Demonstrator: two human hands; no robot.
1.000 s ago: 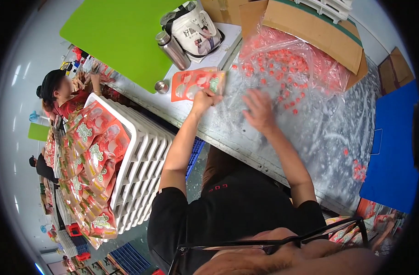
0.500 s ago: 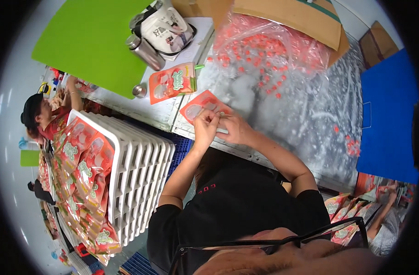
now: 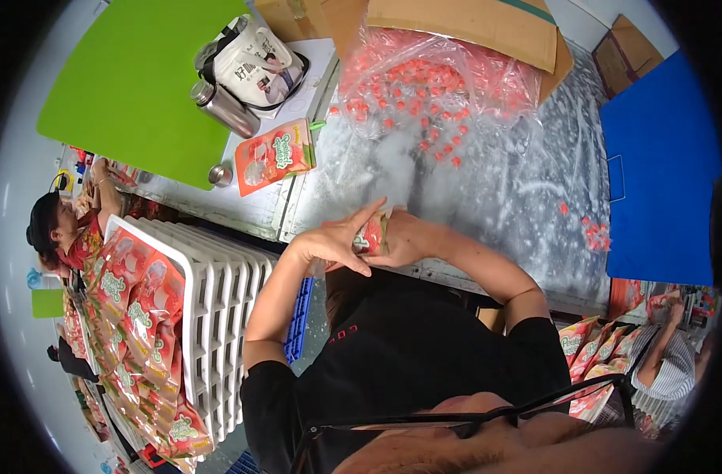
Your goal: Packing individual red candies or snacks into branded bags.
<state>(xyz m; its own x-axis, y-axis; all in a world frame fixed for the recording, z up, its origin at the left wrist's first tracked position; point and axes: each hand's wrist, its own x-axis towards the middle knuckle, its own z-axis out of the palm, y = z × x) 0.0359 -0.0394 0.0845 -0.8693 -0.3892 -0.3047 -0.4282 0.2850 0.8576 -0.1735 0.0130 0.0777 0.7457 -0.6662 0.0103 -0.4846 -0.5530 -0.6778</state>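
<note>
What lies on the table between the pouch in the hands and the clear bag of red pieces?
In the head view, only bare foil-covered table lies between the pouch held by both hands and the clear bag; a few stray red pieces sit at the bag's edge.

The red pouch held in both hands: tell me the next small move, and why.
Probably carry the red pouch toward the pile of red pieces to fill it. The left hand and right hand hold it near the table edge, well short of that pile.
</note>
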